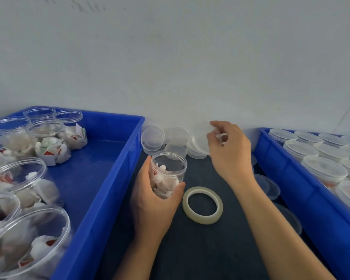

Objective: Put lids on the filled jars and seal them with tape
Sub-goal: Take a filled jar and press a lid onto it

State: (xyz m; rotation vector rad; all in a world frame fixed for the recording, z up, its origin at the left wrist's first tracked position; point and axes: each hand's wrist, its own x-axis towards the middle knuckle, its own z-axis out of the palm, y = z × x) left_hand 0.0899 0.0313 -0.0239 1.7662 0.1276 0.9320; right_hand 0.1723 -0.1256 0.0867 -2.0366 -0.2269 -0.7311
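My left hand (152, 201) grips a clear filled jar (168, 170) without a lid, upright on the dark table between two blue trays. My right hand (229, 147) reaches to the back wall and pinches a clear lid (200, 138) from the pile of loose lids (176, 144) leaning there. A roll of clear tape (202, 205) lies flat on the table just right of the jar.
The left blue tray (109, 178) holds several open filled jars (49, 142). The right blue tray (287, 178) holds several lidded jars (323, 168). More loose lids (269, 185) lie along the right tray's wall. A pale wall rises right behind.
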